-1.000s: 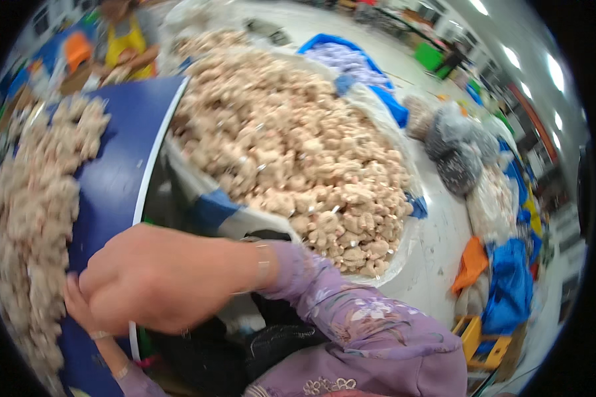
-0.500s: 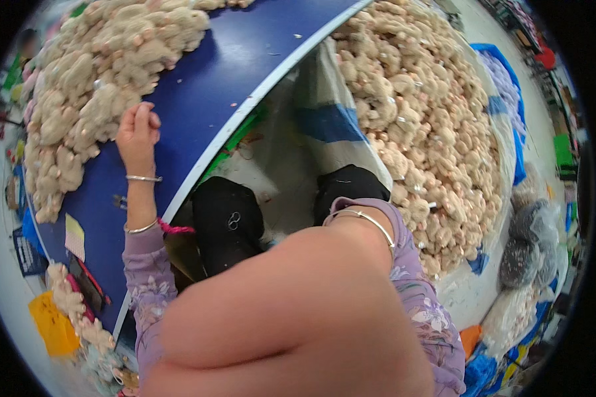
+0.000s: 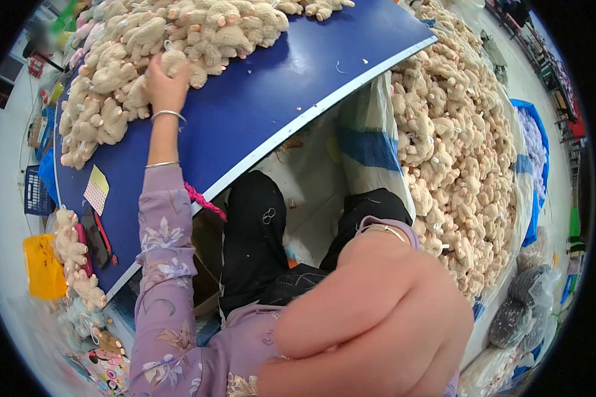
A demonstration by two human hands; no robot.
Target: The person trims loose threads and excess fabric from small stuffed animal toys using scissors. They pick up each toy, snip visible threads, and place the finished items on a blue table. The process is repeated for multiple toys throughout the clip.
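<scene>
At the edge of a pile of cream plush toys (image 3: 122, 40), my left hand (image 3: 165, 86) is closed round one small plush toy (image 3: 174, 62) with a white loop on it. The toy still lies against the others on the blue tabletop (image 3: 258, 99). Very near the camera, my right hand (image 3: 377, 317) looms large and blurred over my lap. Its fingers are curled closed, and whatever they may hold is hidden.
Right of my knees stands a big white-and-blue woven sack (image 3: 371, 132) heaped with more cream plush toys (image 3: 457, 165). A patterned card (image 3: 97, 190) and a dark phone-like object (image 3: 96, 238) lie on the table's left part. A pink braided cord (image 3: 205, 202) hangs at the table edge.
My left hand has gone forward from the bare tabletop beside the pile and taken hold of a plush toy. My right hand has shifted rightward in the picture, and the view has moved.
</scene>
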